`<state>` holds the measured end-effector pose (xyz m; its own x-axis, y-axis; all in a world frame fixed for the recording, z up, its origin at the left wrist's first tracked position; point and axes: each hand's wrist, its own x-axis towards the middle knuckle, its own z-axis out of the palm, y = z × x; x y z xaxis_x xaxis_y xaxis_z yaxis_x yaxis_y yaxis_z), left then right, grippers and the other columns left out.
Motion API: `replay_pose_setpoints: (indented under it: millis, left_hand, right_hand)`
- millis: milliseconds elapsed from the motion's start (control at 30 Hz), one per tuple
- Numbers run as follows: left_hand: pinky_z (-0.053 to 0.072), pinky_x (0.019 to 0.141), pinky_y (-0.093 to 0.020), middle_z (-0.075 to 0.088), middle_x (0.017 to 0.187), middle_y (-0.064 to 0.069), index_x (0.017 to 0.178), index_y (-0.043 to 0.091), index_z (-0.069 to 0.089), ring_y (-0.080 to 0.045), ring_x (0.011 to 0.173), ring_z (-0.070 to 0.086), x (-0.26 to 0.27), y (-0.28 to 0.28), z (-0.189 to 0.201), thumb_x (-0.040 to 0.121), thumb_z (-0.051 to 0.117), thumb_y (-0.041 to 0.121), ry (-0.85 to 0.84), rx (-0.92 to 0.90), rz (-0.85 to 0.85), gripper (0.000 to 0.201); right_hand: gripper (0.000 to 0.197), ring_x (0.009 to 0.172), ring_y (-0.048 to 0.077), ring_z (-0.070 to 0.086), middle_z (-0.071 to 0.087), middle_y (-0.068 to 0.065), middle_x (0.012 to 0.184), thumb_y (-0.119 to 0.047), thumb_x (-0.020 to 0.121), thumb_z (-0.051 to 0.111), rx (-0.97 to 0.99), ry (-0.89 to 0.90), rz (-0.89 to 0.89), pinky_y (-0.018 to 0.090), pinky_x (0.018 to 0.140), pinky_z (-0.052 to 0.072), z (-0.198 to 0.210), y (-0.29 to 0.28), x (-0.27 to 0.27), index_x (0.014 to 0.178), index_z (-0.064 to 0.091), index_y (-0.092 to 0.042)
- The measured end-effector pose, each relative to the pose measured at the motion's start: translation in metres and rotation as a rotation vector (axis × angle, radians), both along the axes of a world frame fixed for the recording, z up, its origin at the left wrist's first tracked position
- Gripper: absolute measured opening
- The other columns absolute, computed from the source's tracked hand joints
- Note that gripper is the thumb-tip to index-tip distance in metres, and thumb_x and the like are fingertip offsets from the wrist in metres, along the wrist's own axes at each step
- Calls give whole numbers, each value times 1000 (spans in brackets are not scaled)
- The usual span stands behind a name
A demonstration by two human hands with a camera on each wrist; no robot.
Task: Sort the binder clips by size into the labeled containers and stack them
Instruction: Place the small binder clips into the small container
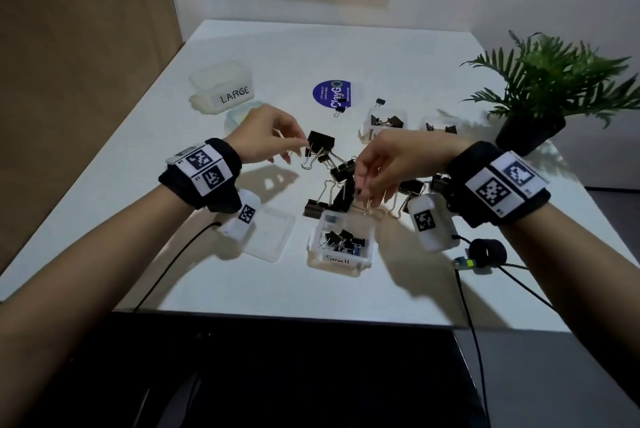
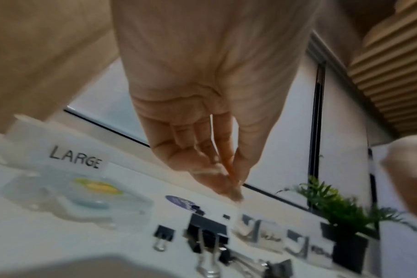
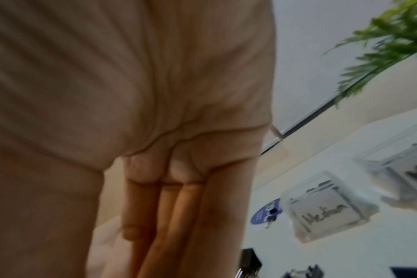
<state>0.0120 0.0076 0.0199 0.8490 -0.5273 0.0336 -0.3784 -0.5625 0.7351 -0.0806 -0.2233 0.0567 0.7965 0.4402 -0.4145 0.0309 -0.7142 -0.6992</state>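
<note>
left hand (image 1: 266,136) pinching at a large binder clip (image 1: 320,142) on the table (image 1: 398,56); right hand (image 1: 384,167) over the pile, grasp unclear. stiff, springy, light; best lifted by wire handles.

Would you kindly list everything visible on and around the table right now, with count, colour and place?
Table: one, white, under everything.
Large box: one, clear, far left.
Round lid: one, clear, beside the large box.
Small box: one, clear, near centre, holding small clips.
Flat lid: one, clear, left of the small box.
Medium boxes: two, clear, far right of centre, holding clips.
Loose clips: several, black, mid-table.
Sticker: one, blue, far centre.
Plant: one, green in black pot, right.
Left hand: at a big clip's wire handle.
Right hand: fingers down among the clips.
</note>
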Motion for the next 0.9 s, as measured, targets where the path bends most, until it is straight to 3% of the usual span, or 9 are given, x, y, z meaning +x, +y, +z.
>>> replay_pose_setpoints:
  millis: [100,200,367,433,600,767,900]
  left_hand:
    - [47,47,-14,73,85,-12,86,7,72,-9,59,65,19,5,-11,84,69,7,-96,104,73,4]
    - [50,68,-20,72,90,-11,89,5,72,-11,67,60,34,4,-19,82,66,2,-229,219,126,10]
    - [52,81,-31,70,102,-10,103,5,68,-18,84,60,49,-6,-27,79,72,13,-246,322,160,26]
    - [51,84,-34,67,107,-10,108,5,66,-24,98,61,50,-12,-28,78,75,21,-203,394,140,35]
    - [48,85,-32,63,117,-13,114,4,65,-27,108,59,46,-25,-29,80,72,27,-136,500,94,42]
    - [41,70,-31,40,108,0,107,20,52,-22,92,51,32,-32,-29,64,77,47,-195,551,136,56]
    - [40,68,-29,60,95,-1,87,17,67,-24,88,60,26,-41,-25,63,79,43,-280,702,45,37]
  right_hand:
    - [11,73,18,74,76,10,82,-3,80,74,-42,46,79,26,68,59,-3,14,-6,90,70,1]
    - [11,72,16,74,76,3,76,-9,79,76,-143,38,123,26,70,60,-7,25,-8,86,73,-1]
    - [19,68,12,73,76,5,76,-25,83,73,-234,-17,91,21,57,55,-7,34,-3,86,76,-7]
    - [20,66,10,72,75,6,74,-28,85,71,-224,-96,21,18,53,53,-4,31,7,84,76,-8]
    - [12,73,13,73,75,7,84,-7,89,62,-266,-325,-212,22,55,58,-15,8,48,94,74,-7]
    - [22,79,24,72,69,8,99,-5,82,67,-467,-374,-252,36,70,61,-33,3,71,100,73,-16]
    - [29,93,28,66,60,10,115,-5,81,66,-604,-423,-192,32,73,54,-43,2,76,107,70,-19]
